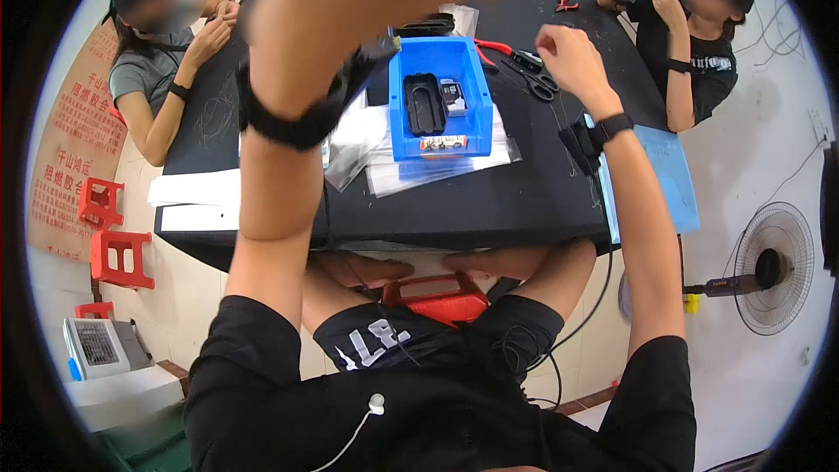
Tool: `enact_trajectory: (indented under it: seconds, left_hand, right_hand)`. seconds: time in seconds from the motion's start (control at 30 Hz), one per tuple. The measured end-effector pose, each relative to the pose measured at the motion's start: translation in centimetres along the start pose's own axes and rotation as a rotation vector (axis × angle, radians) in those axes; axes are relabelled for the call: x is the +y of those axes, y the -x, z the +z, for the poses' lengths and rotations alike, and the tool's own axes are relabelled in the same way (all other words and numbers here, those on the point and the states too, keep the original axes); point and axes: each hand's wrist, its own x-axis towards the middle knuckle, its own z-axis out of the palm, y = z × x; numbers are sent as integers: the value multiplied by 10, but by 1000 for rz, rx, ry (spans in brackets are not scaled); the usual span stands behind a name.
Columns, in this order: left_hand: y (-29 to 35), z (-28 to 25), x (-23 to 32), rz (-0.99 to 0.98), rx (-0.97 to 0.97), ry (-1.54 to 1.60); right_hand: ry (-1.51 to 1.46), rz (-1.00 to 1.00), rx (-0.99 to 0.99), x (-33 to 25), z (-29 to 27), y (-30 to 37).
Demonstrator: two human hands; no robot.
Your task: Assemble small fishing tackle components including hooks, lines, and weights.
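Note:
My left hand (367,0) is raised close to the camera at the top, with a black strap round its wrist. The frame's edge cuts it off, so its fingers do not show. Over the right part of the table hovers my right hand (572,61), fingers curled together; what they hold, if anything, is too small to make out. Just left of it lie black scissors (540,86) and red-handled pliers (494,46). Between my arms stands a blue plastic bin (398,127) holding a black plastic case (425,105) and a small black-and-white item (453,96).
Clear plastic bags (354,153) lie beneath and beside the bin. White papers (199,217) are at the table's left edge, a light-blue folder (660,179) at the right. Co-workers sit at both sides and the far end. A fan (773,267) stands at right.

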Motion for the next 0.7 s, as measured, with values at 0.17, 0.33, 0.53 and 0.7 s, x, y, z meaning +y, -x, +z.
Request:
enact_trajectory:
  seconds: [0.17, 0.33, 0.53, 0.7]
  left_hand:
    - [-9, 8, 8, -19, -85, -17]
    - [-1, -4, 15, -54, -115, -47]
    - [64, -41, 55, -358, -18, -49]
    - [156, -46, 108, -887, 243, 73]
  right_hand:
    - [-90, -9, -154, -20, 40, -32]
    - [220, -43, -265, -40, 69, -49]
    - [183, 16, -430, -26, 85, -76]
    - [-53, 44, -459, -4, 88, -96]
